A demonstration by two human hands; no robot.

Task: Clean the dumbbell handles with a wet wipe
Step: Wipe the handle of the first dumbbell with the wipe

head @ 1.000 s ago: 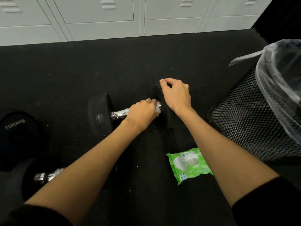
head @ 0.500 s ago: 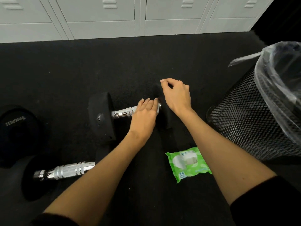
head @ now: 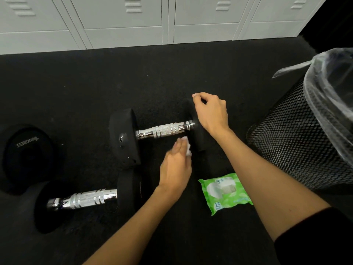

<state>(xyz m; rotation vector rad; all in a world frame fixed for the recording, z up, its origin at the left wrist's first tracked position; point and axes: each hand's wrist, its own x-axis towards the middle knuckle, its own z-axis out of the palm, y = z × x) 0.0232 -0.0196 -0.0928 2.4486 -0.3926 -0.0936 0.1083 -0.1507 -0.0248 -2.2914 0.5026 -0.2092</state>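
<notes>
A dumbbell with a chrome handle (head: pixel 164 131) and black heads lies across the middle of the floor. My right hand (head: pixel 210 113) grips the top of its right head (head: pixel 198 142), fingers curled over the rim. My left hand (head: pixel 175 165) hovers just in front of the handle, off the metal, and holds a crumpled white wet wipe (head: pixel 188 151) that pokes out beside its fingers. The hand is blurred. A second dumbbell (head: pixel 84 198) lies nearer to me on the left, its chrome handle bare.
A green pack of wipes (head: pixel 225 192) lies on the black floor between my forearms. A black mesh bin with a plastic liner (head: pixel 305 134) stands at the right. Another black weight (head: pixel 26 153) sits at the far left. White lockers (head: pixel 124 20) line the back.
My left hand has come off the handle and drawn back toward me with the wipe, leaving the whole handle uncovered. My right hand stays on the dumbbell's head.
</notes>
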